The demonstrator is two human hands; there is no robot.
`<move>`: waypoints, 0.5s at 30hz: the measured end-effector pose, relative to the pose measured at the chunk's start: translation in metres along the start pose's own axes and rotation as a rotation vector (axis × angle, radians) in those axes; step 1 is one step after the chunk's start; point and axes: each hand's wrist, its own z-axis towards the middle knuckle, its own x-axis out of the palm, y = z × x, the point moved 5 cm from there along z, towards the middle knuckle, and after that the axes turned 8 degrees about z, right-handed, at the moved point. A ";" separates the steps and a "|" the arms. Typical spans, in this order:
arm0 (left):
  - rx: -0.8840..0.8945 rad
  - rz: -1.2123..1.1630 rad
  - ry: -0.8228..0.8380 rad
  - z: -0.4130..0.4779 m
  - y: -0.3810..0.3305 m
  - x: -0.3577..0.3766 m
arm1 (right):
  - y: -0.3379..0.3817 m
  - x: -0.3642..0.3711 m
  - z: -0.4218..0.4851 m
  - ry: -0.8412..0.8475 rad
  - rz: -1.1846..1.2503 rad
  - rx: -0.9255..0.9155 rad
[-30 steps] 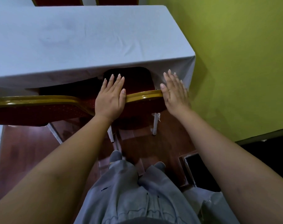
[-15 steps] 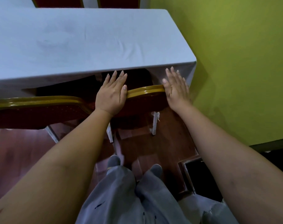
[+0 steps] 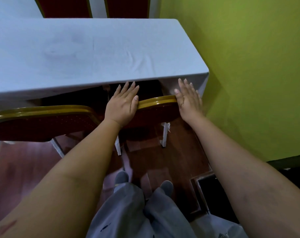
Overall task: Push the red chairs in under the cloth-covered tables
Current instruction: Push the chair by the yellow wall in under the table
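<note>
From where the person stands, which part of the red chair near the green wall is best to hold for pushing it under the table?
Probably the gold top rail of the chair back, taken from behind. It runs crosswise, facing the person, with the seat already under the cloth-covered table. The left hand and right hand lie flat on its two ends.

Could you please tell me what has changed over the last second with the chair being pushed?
The right-hand chair has slid further in under the table, its gold top rail now closer to the cloth edge. Both hands went with it: left hand flat over the rail, right hand against its end. Neither let go. The neighbouring chair stayed put.
</note>
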 end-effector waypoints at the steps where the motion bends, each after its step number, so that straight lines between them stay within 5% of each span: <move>1: -0.011 -0.009 0.012 -0.003 0.000 0.001 | 0.000 0.001 -0.003 -0.003 0.009 -0.009; 15: -0.137 -0.093 0.173 0.038 0.007 -0.012 | 0.036 -0.011 0.037 -0.039 0.109 -0.081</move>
